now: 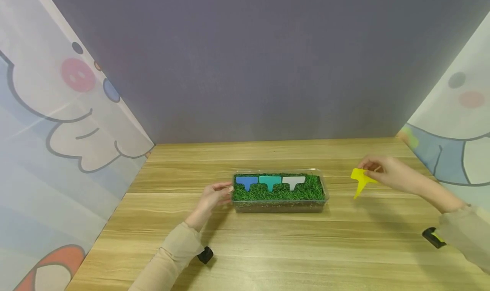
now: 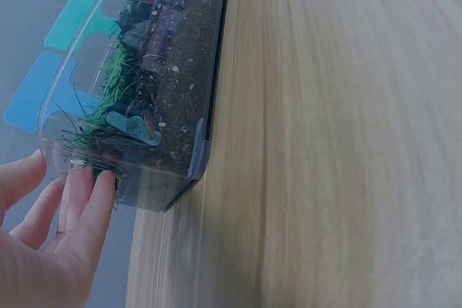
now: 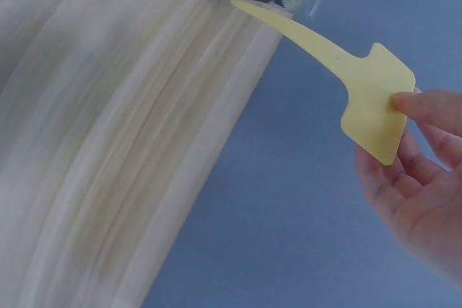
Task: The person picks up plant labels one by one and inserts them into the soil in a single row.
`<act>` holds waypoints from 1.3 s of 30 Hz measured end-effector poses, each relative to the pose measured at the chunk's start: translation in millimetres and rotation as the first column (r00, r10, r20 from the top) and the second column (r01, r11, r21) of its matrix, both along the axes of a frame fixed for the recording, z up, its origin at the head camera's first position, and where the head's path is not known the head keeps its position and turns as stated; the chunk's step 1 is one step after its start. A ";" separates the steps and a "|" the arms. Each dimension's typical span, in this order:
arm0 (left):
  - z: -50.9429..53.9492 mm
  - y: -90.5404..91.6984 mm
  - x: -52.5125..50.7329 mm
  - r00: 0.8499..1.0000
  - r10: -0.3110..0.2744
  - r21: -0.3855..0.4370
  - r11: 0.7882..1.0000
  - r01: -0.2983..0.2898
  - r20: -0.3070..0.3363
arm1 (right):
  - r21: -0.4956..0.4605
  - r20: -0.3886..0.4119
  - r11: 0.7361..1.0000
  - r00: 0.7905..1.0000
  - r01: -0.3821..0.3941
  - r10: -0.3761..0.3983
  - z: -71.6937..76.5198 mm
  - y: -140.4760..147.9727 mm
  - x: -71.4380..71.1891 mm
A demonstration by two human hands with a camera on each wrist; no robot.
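Note:
A clear plastic box (image 1: 279, 202) holds dark soil topped with green artificial grass (image 1: 314, 191). Three T-shaped plant labels stand upright in the grass: a blue label (image 1: 246, 181), a teal label (image 1: 270, 180) and a white label (image 1: 293, 180). At the box's left end, my left hand (image 1: 209, 199) touches the end wall with extended fingertips, thumb near the rim. To the right of the box, my right hand (image 1: 394, 174) pinches a yellow plant label (image 3: 379, 99) by its wide head. The label's pointed stem angles downward, apart from the box and above the table.
The box stands on a wood-grain table (image 1: 268, 248) near a grey back wall (image 1: 249, 69). Cartoon-printed curtains (image 1: 34, 155) flank both sides. A dark band with a small black device (image 1: 206, 255) sits at the left wrist, and another (image 1: 434, 238) at the right.

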State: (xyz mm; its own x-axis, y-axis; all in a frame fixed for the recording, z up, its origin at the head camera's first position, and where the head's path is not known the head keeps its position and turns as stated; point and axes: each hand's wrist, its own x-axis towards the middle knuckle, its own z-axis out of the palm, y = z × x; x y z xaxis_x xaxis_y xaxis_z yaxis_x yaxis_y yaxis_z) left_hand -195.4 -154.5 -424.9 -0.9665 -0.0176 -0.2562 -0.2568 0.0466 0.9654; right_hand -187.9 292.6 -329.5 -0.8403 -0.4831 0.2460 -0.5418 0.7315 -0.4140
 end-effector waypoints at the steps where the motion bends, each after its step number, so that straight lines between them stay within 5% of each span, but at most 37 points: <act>1: -0.2 0.0 -0.4 1.000 0.003 0.000 1.000 -0.003 0.002 | -0.003 0.004 1.000 1.000 0.000 0.000 1.0 -0.9 -0.3; 12: -1.9 -4.4 2.8 0.996 -0.065 0.024 0.998 0.066 -0.069 | -0.035 -0.075 0.999 0.997 -0.011 0.008 8.2 -10.7 -4.1; 18: -2.1 -1.4 -0.9 1.000 -0.010 -0.003 1.000 0.010 -0.001 | -0.014 -0.087 1.000 0.996 0.010 -0.011 13.1 -19.0 -5.0; 25: -2.2 -3.6 1.3 0.997 -0.053 0.025 0.998 0.054 -0.051 | 0.005 -0.138 1.000 0.990 0.013 -0.012 17.0 -28.2 -6.8; 30: -0.4 0.0 -0.7 1.000 0.007 -0.001 1.000 -0.007 0.011 | -0.002 -0.143 1.000 0.990 0.011 -0.011 19.3 -34.5 -8.6; 39: 0.4 0.8 -0.3 1.000 0.005 0.002 1.000 -0.005 0.010 | -0.037 -0.129 0.999 0.992 -0.021 0.016 21.2 -48.9 -10.5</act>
State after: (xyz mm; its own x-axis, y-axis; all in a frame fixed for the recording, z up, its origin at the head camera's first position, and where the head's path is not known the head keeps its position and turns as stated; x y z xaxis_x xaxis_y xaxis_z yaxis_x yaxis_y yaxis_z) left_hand -195.6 -153.7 -424.5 -0.9638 -0.0221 -0.2657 -0.2665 0.0436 0.9629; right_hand -198.5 243.7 -308.2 -0.7913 -0.4867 0.3701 -0.6059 0.7056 -0.3675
